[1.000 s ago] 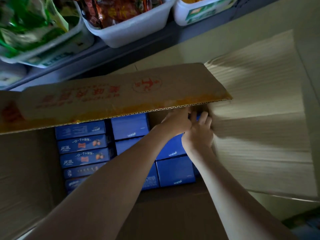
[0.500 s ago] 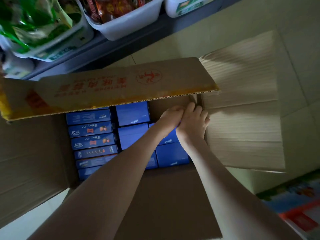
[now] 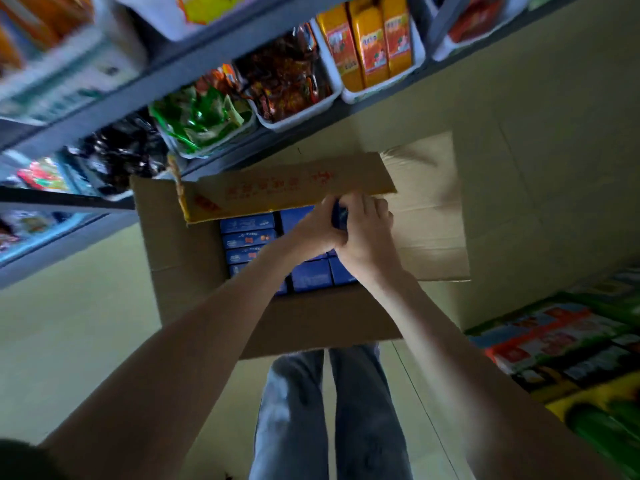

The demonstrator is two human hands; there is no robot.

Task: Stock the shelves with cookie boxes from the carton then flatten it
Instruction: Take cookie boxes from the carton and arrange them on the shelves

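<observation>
From the head camera, looking down, an open cardboard carton [image 3: 194, 258] stands on the pale floor [image 3: 69, 341] just in front of the person's jeans-clad legs [image 3: 294, 410]. Its far flap [image 3: 287, 188], printed in red, tilts over the opening, and its right flap [image 3: 429, 216] lies spread out to the right. Rows of blue cookie boxes [image 3: 247, 239] fill the carton; those at the left show their printed edges. Both bare arms reach in toward the far right corner. There the left hand [image 3: 315, 230] and the right hand [image 3: 367, 233] close together around one blue box [image 3: 339, 214], with the right fingers curled over its top. It sits just under the far flap's edge, above the packed rows. Beyond the carton grey shelves [image 3: 214, 64] hold white tubs [image 3: 298, 119] of snacks: orange packets [image 3: 367, 43] at the right, red bags [image 3: 284, 84] in the middle and green bags [image 3: 201, 119] at the left. Colourful packages [image 3: 561, 348] lie at the near right, and the far left is blurred.
</observation>
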